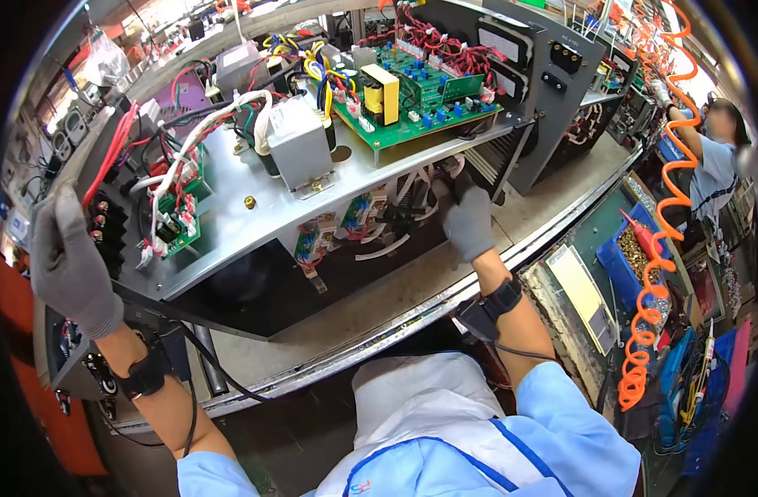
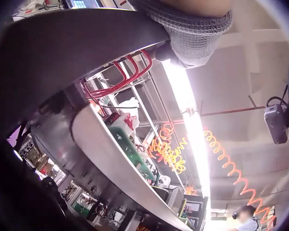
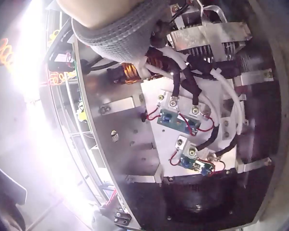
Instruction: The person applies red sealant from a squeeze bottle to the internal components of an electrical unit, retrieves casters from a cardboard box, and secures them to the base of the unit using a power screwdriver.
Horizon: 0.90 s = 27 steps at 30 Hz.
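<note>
A large open metal chassis [image 1: 217,211] stands on the bench, with parts on its upper shelf and more in the lower bay. My left hand [image 1: 74,269], in a grey glove, is at the chassis's left end panel, fingers reaching up along its edge beside red cables [image 1: 113,153]. My right hand [image 1: 470,224], gloved too, reaches into the lower bay near its right end. In the right wrist view its glove [image 3: 127,41] is beside white and black sleeved cables [image 3: 188,72] and a copper coil [image 3: 132,73]. Its fingertips are hidden; I cannot tell what they hold.
A green circuit board [image 1: 416,103] and a grey box-shaped component [image 1: 297,145] sit on the shelf. Another chassis [image 1: 590,124] stands further right. Blue bins [image 1: 623,277] with small hardware and an orange coiled hose [image 1: 665,186] are at right. A person [image 1: 719,157] stands beyond.
</note>
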Available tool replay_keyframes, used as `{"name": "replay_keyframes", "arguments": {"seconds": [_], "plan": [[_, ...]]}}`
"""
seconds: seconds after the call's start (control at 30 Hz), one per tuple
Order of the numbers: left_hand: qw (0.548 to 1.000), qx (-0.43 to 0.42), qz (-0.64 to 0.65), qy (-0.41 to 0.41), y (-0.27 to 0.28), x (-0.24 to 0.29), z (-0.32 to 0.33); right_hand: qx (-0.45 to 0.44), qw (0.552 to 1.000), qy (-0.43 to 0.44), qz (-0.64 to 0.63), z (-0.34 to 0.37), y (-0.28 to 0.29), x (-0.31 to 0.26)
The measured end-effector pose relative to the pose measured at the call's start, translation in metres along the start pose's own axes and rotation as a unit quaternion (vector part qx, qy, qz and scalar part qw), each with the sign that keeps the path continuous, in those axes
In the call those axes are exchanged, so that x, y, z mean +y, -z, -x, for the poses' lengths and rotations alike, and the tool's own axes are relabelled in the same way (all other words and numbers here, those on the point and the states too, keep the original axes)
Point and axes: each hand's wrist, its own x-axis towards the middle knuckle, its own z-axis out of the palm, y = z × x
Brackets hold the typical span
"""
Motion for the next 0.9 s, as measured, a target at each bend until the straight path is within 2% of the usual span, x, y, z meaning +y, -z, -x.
{"name": "replay_keyframes", "arguments": {"seconds": [0.03, 0.07, 0.1, 0.13, 0.2, 0.23, 0.3, 0.33, 0.4, 0.43, 0.57, 0.6, 0.63, 0.67, 0.73, 0.77, 0.83, 0.87, 0.9], "plan": [[1.0, 0.004, 0.006, -0.009, -0.001, 0.0, 0.0, -0.004, 1.0, -0.003, 0.002, -0.006, 0.0, 0.0], [1.0, -0.003, 0.009, -0.007, -0.001, -0.001, 0.002, -0.067, 0.983, -0.122, -0.116, -0.01, 0.004, -0.002], [0.999, -0.017, 0.001, 0.027, 0.001, -0.004, 0.002, -0.12, 0.935, -0.24, -0.233, -0.012, 0.008, -0.002], [0.998, -0.024, -0.007, 0.06, 0.002, -0.008, 0.001, -0.107, 0.937, -0.201, -0.265, -0.016, 0.002, 0.001], [0.999, -0.023, 0.012, 0.034, 0.001, -0.015, 0.001, -0.184, 0.863, -0.346, -0.319, -0.014, 0.014, 0.006], [1.0, -0.019, 0.006, 0.011, 0.001, -0.013, 0.0, -0.183, 0.863, -0.344, -0.321, -0.006, 0.014, 0.003], [1.0, 0.008, 0.013, -0.021, -0.002, -0.003, 0.0, -0.068, 0.855, -0.335, -0.39, 0.009, 0.01, -0.003], [1.0, 0.009, 0.005, -0.019, -0.001, -0.002, 0.0, -0.075, 0.854, -0.333, -0.392, 0.013, 0.012, -0.007], [0.999, -0.006, -0.021, 0.024, 0.001, -0.001, -0.001, -0.094, 0.881, -0.285, -0.366, 0.02, 0.016, -0.015], [0.999, -0.02, -0.006, 0.049, 0.003, -0.005, -0.001, -0.068, 0.938, -0.177, -0.29, 0.017, 0.01, -0.013], [1.0, 0.004, 0.013, 0.0, -0.001, 0.0, -0.001, -0.069, 0.947, -0.166, -0.266, 0.006, 0.008, -0.008], [1.0, 0.01, 0.009, -0.006, -0.001, 0.005, -0.002, -0.06, 0.981, -0.069, -0.17, 0.003, 0.008, -0.006], [1.0, 0.016, 0.004, -0.014, -0.001, 0.007, -0.002, -0.05, 0.996, 0.028, -0.072, 0.0, 0.007, -0.002], [1.0, 0.008, 0.001, -0.014, 0.0, -0.001, 0.0, -0.055, 0.995, 0.022, -0.074, -0.008, 0.004, 0.004], [0.997, -0.003, 0.01, 0.079, 0.007, -0.018, 0.003, -0.194, 0.98, -0.026, -0.038, -0.023, 0.002, 0.021], [0.996, -0.008, -0.005, 0.09, 0.007, -0.015, 0.003, -0.189, 0.981, -0.028, -0.037, -0.031, -0.002, 0.03], [0.996, -0.013, 0.017, 0.082, 0.005, -0.018, 0.0, -0.233, 0.948, -0.088, -0.2, -0.039, -0.008, 0.037], [0.996, -0.02, 0.033, 0.076, 0.006, -0.016, -0.001, -0.232, 0.948, -0.088, -0.201, -0.037, -0.002, 0.034], [1.0, -0.006, 0.014, 0.02, 0.004, -0.013, 0.0, -0.275, 0.929, -0.163, -0.187, -0.034, 0.004, 0.03]]}}
